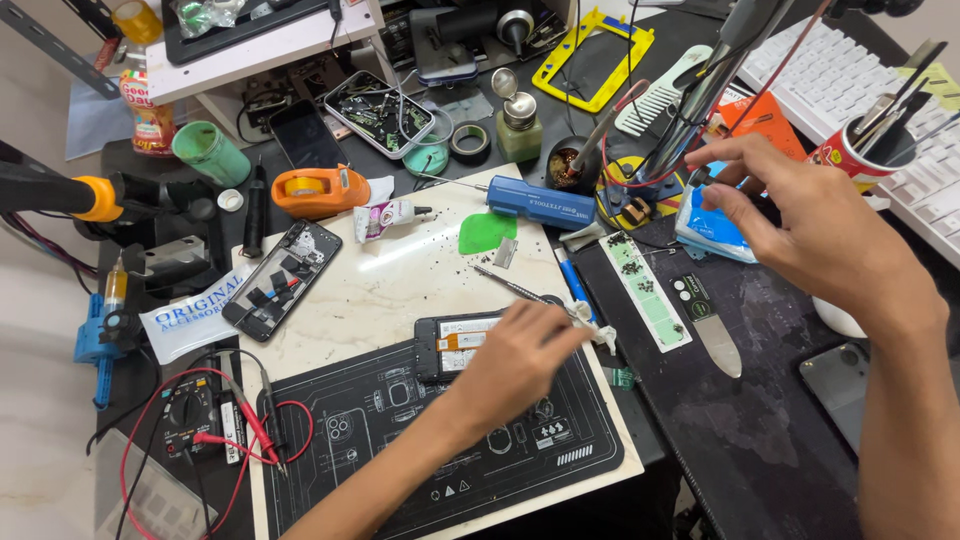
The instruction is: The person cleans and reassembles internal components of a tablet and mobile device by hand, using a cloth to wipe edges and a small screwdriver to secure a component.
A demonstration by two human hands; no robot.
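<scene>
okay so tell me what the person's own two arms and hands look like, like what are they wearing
Both arms are bare as far as the picture shows: no sleeves, no gloves. The left hand and the right hand show no ring, watch or band on any visible part. The left hand is slightly blurred, so small details on its fingers cannot be told.

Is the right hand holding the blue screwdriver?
No. The right hand hovers open near a blue packet; the blue screwdriver lies untouched.
</scene>
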